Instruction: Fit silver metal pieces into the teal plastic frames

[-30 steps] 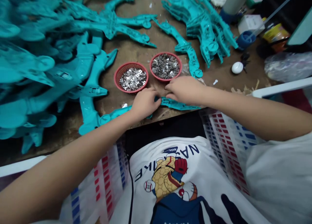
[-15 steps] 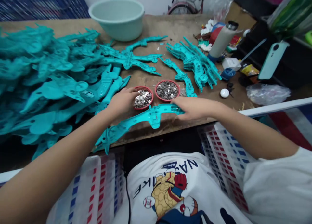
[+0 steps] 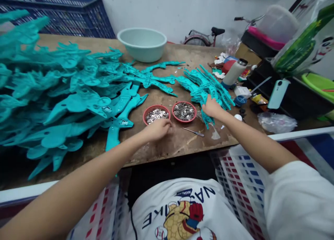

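Observation:
My left hand (image 3: 158, 129) hovers at the near edge of a red basket (image 3: 144, 118) of small silvery metal clips (image 3: 156, 115). Its fingers are curled together and slightly blurred; anything between them is too small to make out. To the right, my right hand (image 3: 212, 107) is closed on the near part of a teal plastic part (image 3: 206, 118), at the front of a small stack of similar parts (image 3: 216, 85). A second red basket (image 3: 184, 121) of metal pieces sits between the hands. Below it lies a thin pointed tool (image 3: 193, 131).
A large heap of teal parts (image 3: 65, 97) covers the table's left side. Behind stand a pale green basin (image 3: 142, 46) and a blue crate (image 3: 86, 15). On the right are a bottle (image 3: 235, 72), a phone (image 3: 278, 94) and a plastic bag (image 3: 277, 122). A white perforated basket (image 3: 235, 167) stands below the edge.
The teal part that lay across the front is gone from there, baring the thin tool. My right hand has moved right to the small stack; my left has shifted right, its fingers now out of the basket.

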Demonstrator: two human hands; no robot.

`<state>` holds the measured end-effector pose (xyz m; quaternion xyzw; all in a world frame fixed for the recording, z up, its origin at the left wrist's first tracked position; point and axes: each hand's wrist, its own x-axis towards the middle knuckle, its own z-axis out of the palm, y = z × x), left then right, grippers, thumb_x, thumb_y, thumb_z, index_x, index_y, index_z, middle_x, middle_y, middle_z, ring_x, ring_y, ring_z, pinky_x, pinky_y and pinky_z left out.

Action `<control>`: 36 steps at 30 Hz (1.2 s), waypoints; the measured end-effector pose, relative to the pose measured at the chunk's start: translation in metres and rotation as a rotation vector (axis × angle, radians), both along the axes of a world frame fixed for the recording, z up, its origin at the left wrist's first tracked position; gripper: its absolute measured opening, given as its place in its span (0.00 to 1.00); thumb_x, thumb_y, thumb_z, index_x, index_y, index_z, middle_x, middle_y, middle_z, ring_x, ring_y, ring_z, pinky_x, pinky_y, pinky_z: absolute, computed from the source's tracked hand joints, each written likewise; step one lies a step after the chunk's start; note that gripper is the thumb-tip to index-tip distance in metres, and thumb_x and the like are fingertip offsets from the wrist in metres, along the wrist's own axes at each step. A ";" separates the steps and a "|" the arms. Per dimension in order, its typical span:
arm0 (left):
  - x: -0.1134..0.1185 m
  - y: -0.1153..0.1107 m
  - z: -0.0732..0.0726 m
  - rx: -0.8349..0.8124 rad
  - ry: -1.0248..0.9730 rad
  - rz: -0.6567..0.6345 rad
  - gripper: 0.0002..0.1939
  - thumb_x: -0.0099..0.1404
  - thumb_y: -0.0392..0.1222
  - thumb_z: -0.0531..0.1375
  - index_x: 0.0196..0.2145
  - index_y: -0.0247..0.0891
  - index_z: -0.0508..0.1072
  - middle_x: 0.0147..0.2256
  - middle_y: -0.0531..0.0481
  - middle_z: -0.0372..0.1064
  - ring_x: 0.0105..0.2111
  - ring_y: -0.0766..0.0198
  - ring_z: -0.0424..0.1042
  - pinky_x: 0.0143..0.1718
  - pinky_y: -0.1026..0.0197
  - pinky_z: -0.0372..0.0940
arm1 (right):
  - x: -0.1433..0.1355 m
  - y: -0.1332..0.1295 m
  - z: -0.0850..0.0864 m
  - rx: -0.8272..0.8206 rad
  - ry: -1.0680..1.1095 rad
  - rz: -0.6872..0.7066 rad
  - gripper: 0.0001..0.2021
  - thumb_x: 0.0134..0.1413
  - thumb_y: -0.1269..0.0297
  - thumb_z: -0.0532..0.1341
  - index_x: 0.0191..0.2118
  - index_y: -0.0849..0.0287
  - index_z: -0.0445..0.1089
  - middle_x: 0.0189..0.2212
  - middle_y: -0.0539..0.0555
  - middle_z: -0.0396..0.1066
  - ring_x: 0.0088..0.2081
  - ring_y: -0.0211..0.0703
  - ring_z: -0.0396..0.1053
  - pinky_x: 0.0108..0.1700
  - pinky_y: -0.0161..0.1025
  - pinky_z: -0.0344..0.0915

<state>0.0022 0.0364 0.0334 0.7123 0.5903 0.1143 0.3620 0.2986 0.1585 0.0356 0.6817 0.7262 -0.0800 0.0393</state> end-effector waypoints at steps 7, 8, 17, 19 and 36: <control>0.003 -0.021 0.025 -0.116 0.067 -0.213 0.17 0.79 0.48 0.55 0.41 0.41 0.81 0.42 0.47 0.86 0.41 0.57 0.82 0.43 0.59 0.71 | -0.002 0.022 -0.021 -0.057 -0.109 0.036 0.33 0.77 0.70 0.53 0.80 0.83 0.57 0.72 0.91 0.65 0.70 0.84 0.71 0.70 0.70 0.72; 0.002 -0.020 0.029 -0.116 0.084 -0.218 0.17 0.80 0.48 0.55 0.42 0.40 0.82 0.43 0.47 0.86 0.41 0.57 0.82 0.43 0.59 0.70 | -0.003 0.023 -0.021 -0.075 -0.131 0.015 0.34 0.78 0.69 0.53 0.80 0.85 0.56 0.70 0.92 0.67 0.69 0.83 0.73 0.69 0.69 0.73; -0.002 -0.015 0.034 0.003 0.340 -0.196 0.21 0.82 0.50 0.57 0.46 0.37 0.87 0.48 0.34 0.87 0.51 0.39 0.86 0.49 0.48 0.75 | -0.098 0.047 0.016 0.108 -0.248 0.154 0.29 0.85 0.52 0.60 0.75 0.71 0.71 0.60 0.81 0.79 0.62 0.76 0.81 0.62 0.60 0.78; -0.005 -0.014 0.033 0.071 0.394 -0.157 0.22 0.83 0.49 0.54 0.49 0.35 0.87 0.51 0.31 0.87 0.54 0.37 0.86 0.52 0.45 0.76 | -0.140 0.067 0.010 0.122 -0.148 0.311 0.29 0.85 0.49 0.60 0.73 0.69 0.73 0.62 0.79 0.79 0.64 0.75 0.79 0.65 0.59 0.77; -0.031 0.000 0.032 0.291 0.520 0.052 0.23 0.85 0.54 0.53 0.50 0.43 0.86 0.49 0.39 0.87 0.53 0.43 0.86 0.44 0.52 0.70 | -0.109 0.120 0.091 0.048 -0.259 0.429 0.27 0.84 0.61 0.58 0.78 0.70 0.68 0.67 0.81 0.74 0.70 0.76 0.72 0.71 0.61 0.70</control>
